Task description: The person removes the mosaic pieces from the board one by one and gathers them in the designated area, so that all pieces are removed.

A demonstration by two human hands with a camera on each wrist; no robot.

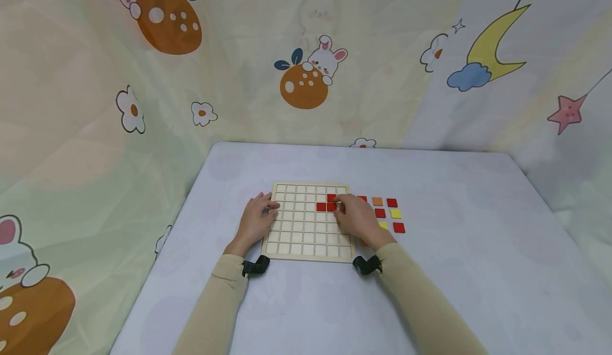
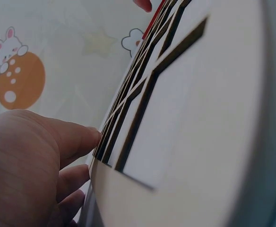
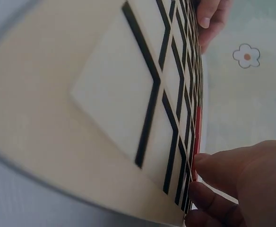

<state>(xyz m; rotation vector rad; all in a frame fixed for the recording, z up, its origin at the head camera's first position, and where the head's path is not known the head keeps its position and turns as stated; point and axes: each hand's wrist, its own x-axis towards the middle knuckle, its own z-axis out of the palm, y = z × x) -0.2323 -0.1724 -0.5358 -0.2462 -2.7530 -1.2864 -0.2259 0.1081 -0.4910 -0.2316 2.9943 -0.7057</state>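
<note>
A wooden grid board (image 1: 306,258) lies flat on the table. At its left edge rests my left hand (image 1: 255,218), thumb (image 2: 83,137) on the rim and the other fingers beside it. Several red square tiles (image 1: 321,206) sit in cells toward the upper right of the grid. Over the board's right side, my right hand (image 1: 356,216) has thumb and forefinger bent together at a red tile (image 3: 198,125), pinching it low at the grid surface. The fingers hide most of that tile.
Right of the board, partly behind my right hand, lie loose red, orange (image 1: 377,201) and yellow (image 1: 396,213) square tiles in rough rows. The pale table (image 1: 478,248) meets a printed cloth backdrop (image 1: 382,78) at its far edge. A black wrist camera sits on each wrist.
</note>
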